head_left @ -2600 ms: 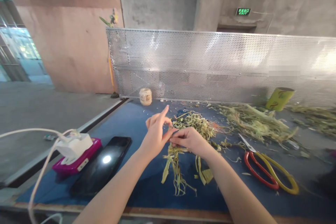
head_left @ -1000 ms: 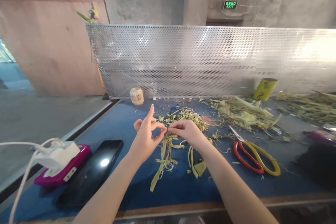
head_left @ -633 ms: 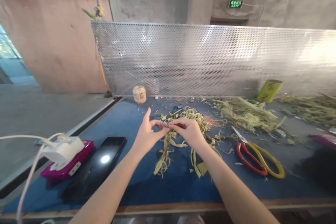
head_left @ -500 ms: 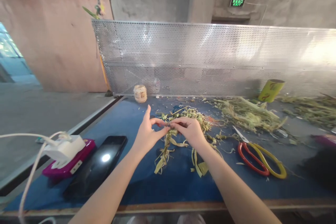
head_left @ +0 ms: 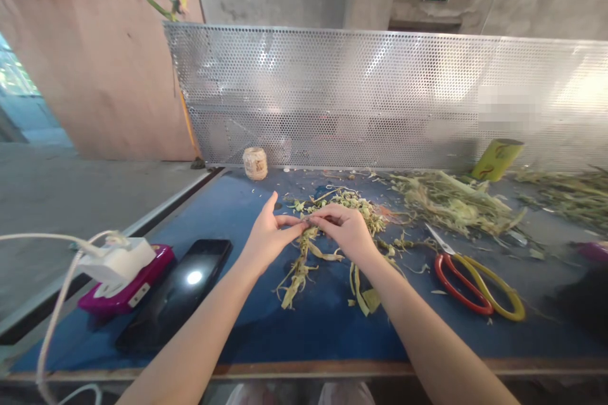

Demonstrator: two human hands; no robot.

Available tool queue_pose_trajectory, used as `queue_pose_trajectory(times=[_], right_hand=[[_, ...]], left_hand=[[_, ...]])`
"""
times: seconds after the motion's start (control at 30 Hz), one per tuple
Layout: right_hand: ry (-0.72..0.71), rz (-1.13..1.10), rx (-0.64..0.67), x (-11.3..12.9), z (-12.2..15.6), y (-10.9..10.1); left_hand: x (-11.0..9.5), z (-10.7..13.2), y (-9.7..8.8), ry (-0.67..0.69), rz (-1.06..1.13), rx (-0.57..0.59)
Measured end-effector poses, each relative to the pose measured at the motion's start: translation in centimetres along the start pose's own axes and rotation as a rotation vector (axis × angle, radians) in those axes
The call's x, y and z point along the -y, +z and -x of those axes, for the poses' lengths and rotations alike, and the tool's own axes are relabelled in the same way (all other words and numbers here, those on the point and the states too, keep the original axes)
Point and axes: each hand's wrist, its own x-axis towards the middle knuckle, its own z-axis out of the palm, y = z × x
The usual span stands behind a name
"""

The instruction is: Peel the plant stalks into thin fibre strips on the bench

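Note:
My left hand (head_left: 269, 235) and my right hand (head_left: 349, 234) meet over the table, thumbs and forefingers pinched together fingertip to fingertip. Between them they grip the upper end of a dried plant strand (head_left: 299, 272), which hangs towards me and frays into pale, leafy ends. The exact spot being pinched is hidden by the fingers. Behind the hands lies a heap of greenish dried plant bits (head_left: 354, 204). Loose pale strips (head_left: 363, 294) rest under my right wrist.
Scissors (head_left: 475, 285) with one red and one yellow handle lie at right. Beyond are dried stalks (head_left: 456, 202) and a tilted yellow-green tube (head_left: 498, 160). A twine roll (head_left: 255, 163) stands at back left. A phone (head_left: 175, 297) and magenta power strip (head_left: 128, 285) with chargers lie left.
The view has shifted slightly, so most things sit a little higher. The fingertips have drawn closer together on the strand, and its lower end has swung slightly left.

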Motion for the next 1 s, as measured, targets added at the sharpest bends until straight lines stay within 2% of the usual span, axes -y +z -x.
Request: queue_pose_trajectory(times=[0.13,0.23,0.47,0.77,0.9,1.0], right_hand=[[-0.229,0.132,0.047,0.4,0.0,-0.6],[-0.361,0.246,0.074,0.7,0.2,-1.0],[-0.55,0.452,0.06,0.6,0.5,-1.3],[-0.571,0.452,0.116,0.4,0.3,-1.5],[-0.503,0.431,0.15,0.3,0.4,-1.6],[-0.405,0.414,0.128,0.2,0.4,-1.5]], left_hand=[[-0.8,0.1,0.0,-0.138,0.091,-0.003],[-0.7,-0.1,-0.2,-0.189,0.124,0.014],[-0.6,-0.1,-0.3,-0.24,0.244,0.064],[-0.6,-0.1,-0.5,-0.296,0.166,0.067],[-0.6,-0.2,-0.5,-0.296,0.127,0.049],[-0.3,-0.3,-0.5,-0.227,0.135,0.035]])
